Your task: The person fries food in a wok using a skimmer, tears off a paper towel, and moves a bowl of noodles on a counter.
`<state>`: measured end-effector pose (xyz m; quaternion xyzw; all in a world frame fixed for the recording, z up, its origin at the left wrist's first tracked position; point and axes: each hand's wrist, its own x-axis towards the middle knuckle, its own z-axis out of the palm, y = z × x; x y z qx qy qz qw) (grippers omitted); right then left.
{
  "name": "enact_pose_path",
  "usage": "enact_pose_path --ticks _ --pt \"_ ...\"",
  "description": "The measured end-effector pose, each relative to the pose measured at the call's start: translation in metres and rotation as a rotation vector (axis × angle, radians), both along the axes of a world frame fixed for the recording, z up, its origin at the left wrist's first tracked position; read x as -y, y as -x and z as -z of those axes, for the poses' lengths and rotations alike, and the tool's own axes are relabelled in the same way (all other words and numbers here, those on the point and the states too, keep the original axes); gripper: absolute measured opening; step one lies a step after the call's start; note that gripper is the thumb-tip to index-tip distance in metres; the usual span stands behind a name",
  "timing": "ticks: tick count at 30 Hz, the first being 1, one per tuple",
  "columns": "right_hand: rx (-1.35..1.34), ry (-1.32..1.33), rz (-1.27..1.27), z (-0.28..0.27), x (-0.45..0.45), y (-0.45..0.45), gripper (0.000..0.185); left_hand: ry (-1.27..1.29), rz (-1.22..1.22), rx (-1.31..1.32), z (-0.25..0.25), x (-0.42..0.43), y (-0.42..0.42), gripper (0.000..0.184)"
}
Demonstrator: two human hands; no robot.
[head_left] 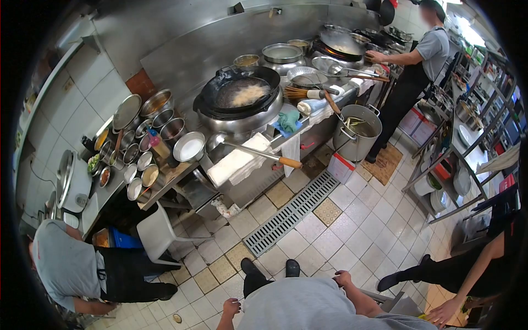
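My left hand (231, 306) is low in the view beside my grey shirt (297, 305), fingers curled; whether anything is in them is too small to tell. On the other side of the shirt, my right hand (342, 278) is also closed, with a faint thin line near its fingertips that I cannot make out. Both hands hang over the tiled floor, away from the stove. Beyond my shoes runs a floor drain grate (291, 212). A wok (242, 93) with frothing contents sits on the nearest burner, and a long-handled ladle (256, 153) rests on white cloths (239, 162).
A co-worker (426, 60) stands at the far wok; another (71, 264) bends over at the left. A third person's arm (478, 272) reaches down at the right. A white chair (157, 234), a large pot (357, 132) and metal shelving (462, 159) stand around.
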<state>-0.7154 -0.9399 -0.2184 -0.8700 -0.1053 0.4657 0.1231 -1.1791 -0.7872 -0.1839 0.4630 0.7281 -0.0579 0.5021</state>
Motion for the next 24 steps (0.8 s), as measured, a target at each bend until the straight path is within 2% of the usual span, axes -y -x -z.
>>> enact_pose_path --ticks 24 --pt "0.015 -0.043 -0.028 0.014 0.008 -0.001 0.041 -0.014 0.042 0.021 -0.006 -0.005 -0.005 0.032"
